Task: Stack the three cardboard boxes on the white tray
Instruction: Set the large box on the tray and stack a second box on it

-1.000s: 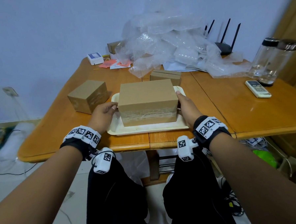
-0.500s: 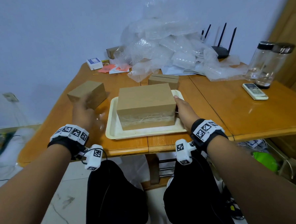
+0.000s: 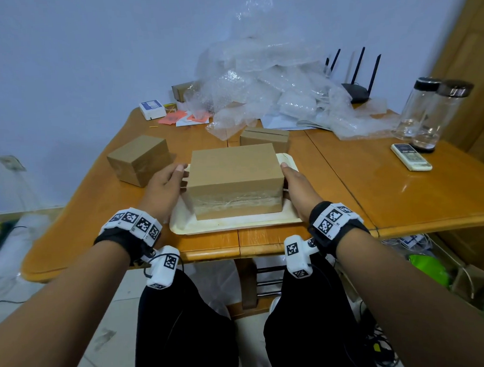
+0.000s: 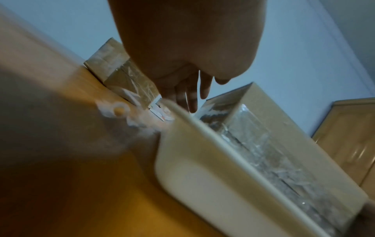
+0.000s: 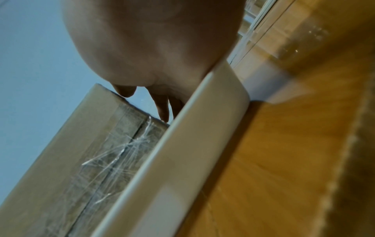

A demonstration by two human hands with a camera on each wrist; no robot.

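Observation:
A large cardboard box stands on the white tray near the table's front edge. My left hand hovers with straight fingers over the tray's left rim, right beside this box; I cannot tell whether it touches. My right hand lies against the box's right side, thumb on its top edge, fingers straight. A cube-shaped cardboard box sits on the table to the left. A smaller flat box stands just behind the tray.
A heap of bubble wrap fills the back of the wooden table. To the right are a black router, two clear bottles and a remote control. A small white box lies at the back left.
My left hand left the large box, swung left toward the cube box, and has now come back beside the large box. My right hand stayed on the box's right side.

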